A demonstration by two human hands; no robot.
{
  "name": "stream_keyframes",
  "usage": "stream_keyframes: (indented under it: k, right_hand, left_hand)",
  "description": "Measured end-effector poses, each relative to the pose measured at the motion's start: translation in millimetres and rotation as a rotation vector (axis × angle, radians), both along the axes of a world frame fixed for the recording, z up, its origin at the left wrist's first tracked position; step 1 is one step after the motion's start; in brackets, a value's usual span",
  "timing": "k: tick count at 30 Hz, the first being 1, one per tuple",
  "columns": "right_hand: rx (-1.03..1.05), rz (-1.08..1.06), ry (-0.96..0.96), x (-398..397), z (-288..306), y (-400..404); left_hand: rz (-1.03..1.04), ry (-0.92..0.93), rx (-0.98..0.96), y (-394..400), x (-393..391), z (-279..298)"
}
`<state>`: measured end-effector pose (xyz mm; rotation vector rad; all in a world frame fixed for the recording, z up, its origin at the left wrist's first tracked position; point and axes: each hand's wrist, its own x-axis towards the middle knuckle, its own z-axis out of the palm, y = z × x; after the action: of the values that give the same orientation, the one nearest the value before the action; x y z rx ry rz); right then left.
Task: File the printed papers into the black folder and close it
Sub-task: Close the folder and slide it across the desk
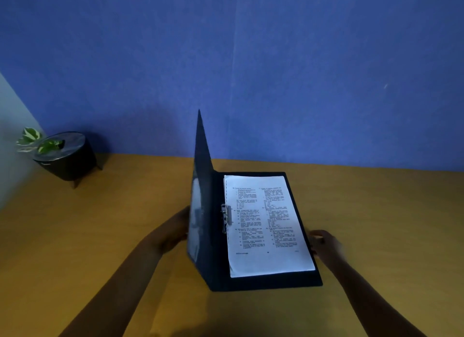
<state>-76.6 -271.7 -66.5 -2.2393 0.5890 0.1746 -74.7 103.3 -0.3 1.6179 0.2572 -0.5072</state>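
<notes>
Blue wall (301, 60) behind our wooden table (100, 236), where the black folder (305, 282) lies with papers (268, 226) clipped inside, our left hand (173, 232) gripping its raised cover (202, 186), right hand (326, 246) fingers curled on its edge.

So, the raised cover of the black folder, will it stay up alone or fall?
The cover looks flat and unbent, so probably stiff. It stands nearly upright with the left hand behind it, so it would likely tip over if released, probably onto the papers.
</notes>
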Motion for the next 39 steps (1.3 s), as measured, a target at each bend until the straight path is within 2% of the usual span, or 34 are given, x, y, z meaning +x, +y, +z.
stream_keyframes:
  k: [6,12,16,21,27,32,34,39]
  right_hand:
    - [0.077,0.001,0.022,-1.1,-2.9,-4.8]
    - [0.563,-0.191,0.003,-10.3,15.4,-11.7]
    - [0.771,-0.239,0.005,-11.1,5.5,-24.7]
    - [0.579,-0.309,-0.021,-8.2,10.1,-8.7]
    - [0.347,-0.190,-0.022,-11.8,15.6,6.2]
    - [0.333,-0.186,-0.011,-14.6,19.6,7.3]
    - [0.343,-0.208,-0.014,-14.6,19.6,10.8]
    - [0.555,-0.309,0.032,-11.6,22.3,19.3]
  left_hand:
    - [-0.146,0.090,0.098,-22.6,-0.1,0.9]
    - [-0.153,0.169,0.044,-36.7,-2.3,-6.3]
    - [-0.159,0.174,0.085,-40.3,-8.0,-17.0]
    - [-0.185,0.197,0.146,-45.3,-13.1,-30.2]
    - [-0.027,0.189,0.033,-60.3,-20.5,-37.9]
    - [0.089,0.093,0.157,-76.9,-21.3,-45.5]
    - [0.121,0.082,0.134,-81.7,-22.0,-44.4]
    - [0.291,0.081,0.056,-74.4,-19.5,-51.5]
